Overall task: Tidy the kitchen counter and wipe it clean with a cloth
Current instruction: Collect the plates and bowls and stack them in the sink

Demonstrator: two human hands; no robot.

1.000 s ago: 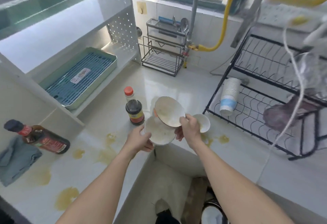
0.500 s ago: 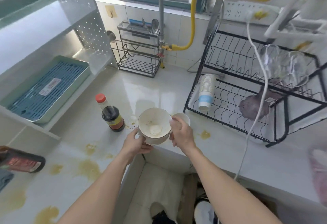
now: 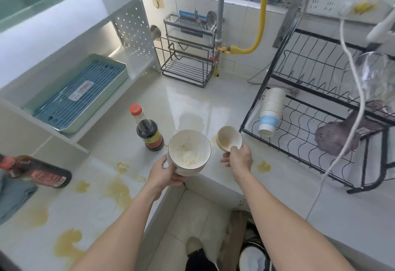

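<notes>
Spanning twelve to nine o'clock: pale counter [image 3: 192, 103], stained yellow, bare middle, inner corner edge at six. At three, black dish rack [image 3: 320, 103]. At centre, stacked bowls [image 3: 189, 152] gripped by left hand [image 3: 164, 173], fingers curled underneath. Just beside, small bowl [image 3: 229, 138], rim pinched by right hand [image 3: 238, 160].

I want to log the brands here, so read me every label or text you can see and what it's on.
No text is legible.
Upright soy sauce bottle: yellow and red label, too blurred.
Lying bottle: red label, blurred.
Blue drain tray: white sticker, print too small.
Paper cups: blue band, no readable text.
</notes>
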